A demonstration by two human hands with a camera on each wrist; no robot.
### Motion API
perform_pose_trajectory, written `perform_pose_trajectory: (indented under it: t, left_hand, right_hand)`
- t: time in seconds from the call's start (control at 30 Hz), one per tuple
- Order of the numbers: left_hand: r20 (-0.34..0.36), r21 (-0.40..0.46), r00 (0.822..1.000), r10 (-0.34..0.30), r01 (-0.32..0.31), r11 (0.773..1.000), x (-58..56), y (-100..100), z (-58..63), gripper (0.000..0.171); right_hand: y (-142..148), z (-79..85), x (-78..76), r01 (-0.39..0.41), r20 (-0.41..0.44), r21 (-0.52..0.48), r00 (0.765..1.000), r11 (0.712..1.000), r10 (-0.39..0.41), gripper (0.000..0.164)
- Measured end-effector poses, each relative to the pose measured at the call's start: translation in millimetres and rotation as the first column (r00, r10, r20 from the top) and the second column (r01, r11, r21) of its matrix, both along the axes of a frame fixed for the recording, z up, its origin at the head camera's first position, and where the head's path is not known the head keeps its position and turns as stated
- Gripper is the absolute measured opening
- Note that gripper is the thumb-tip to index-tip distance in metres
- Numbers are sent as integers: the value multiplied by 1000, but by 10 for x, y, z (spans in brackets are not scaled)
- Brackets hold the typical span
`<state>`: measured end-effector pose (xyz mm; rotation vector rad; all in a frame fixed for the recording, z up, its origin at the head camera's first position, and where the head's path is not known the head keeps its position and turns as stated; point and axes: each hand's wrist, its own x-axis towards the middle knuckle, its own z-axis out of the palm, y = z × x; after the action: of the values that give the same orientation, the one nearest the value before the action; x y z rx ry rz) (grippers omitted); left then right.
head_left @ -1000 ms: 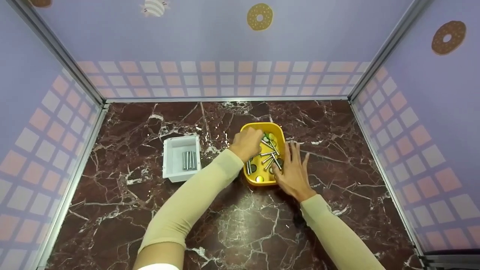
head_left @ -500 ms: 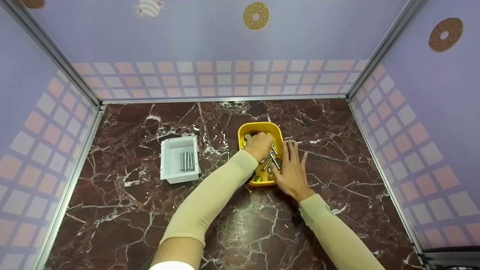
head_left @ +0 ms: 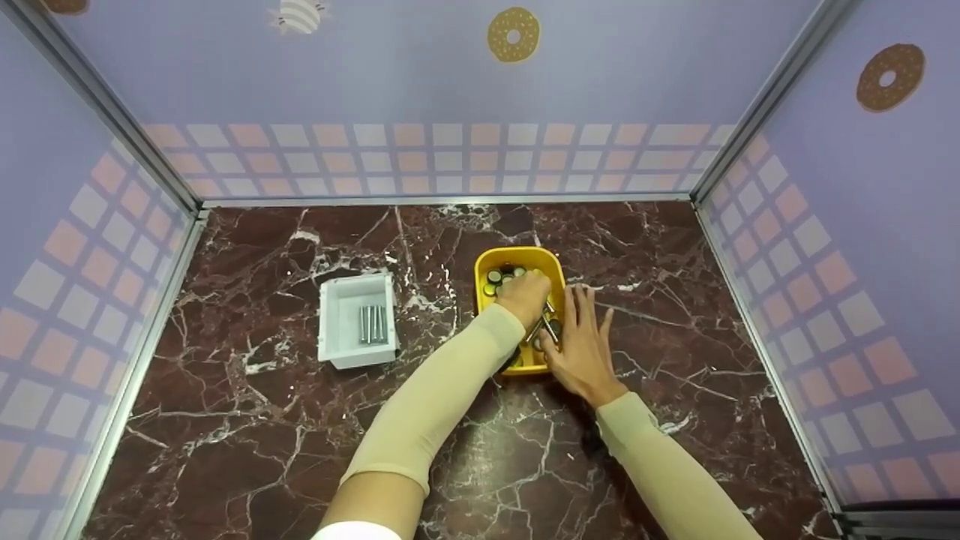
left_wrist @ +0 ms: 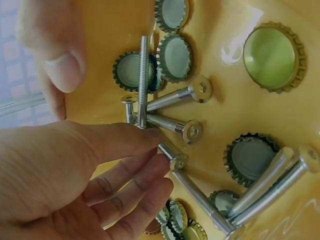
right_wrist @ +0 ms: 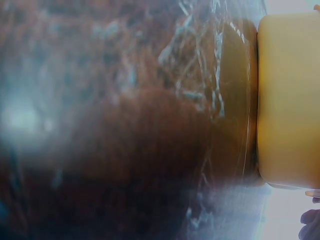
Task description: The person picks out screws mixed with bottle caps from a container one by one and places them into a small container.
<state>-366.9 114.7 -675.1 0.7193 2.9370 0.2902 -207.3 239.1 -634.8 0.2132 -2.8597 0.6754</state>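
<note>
A yellow bin (head_left: 484, 259) holds loose bolts (left_wrist: 195, 197) and crimped bottle caps (left_wrist: 172, 57). My left hand (head_left: 525, 296) reaches down into it. In the left wrist view, its thumb and fingertips pinch a short-looking silver bolt (left_wrist: 175, 159), part of which is hidden behind the thumb. More bolts lie crossed around those fingers. My right hand (head_left: 585, 352) rests along the bin's right side with straight fingers, the thumb over the rim. That hand's thumb also shows at the upper left of the left wrist view.
To the left stands a white box (head_left: 328, 315) with several bolts (head_left: 373, 324) lying side by side in it. Both containers are on a dark red marbled tabletop (head_left: 247, 420). Patterned panels (head_left: 420, 157) enclose the back and sides.
My left hand has moved right and slightly toward me inside the yellow bin, uncovering bottle caps at its far left. The right hand keeps its place at the bin's side.
</note>
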Motion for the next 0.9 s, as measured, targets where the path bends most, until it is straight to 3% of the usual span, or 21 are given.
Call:
perform_pose_trajectory:
  t: [0.33, 0.9]
  left_hand:
    - [101, -1, 994, 39, -39, 999, 90, -66, 56, 22]
    - [114, 5, 993, -14, 13, 1000, 20, -176, 23, 18]
  right_hand:
    - [-21, 4, 26, 1, 6, -7, 1000, 1000, -1, 96]
    - [-7, 6, 12, 2, 38, -10, 999, 1000, -2, 96]
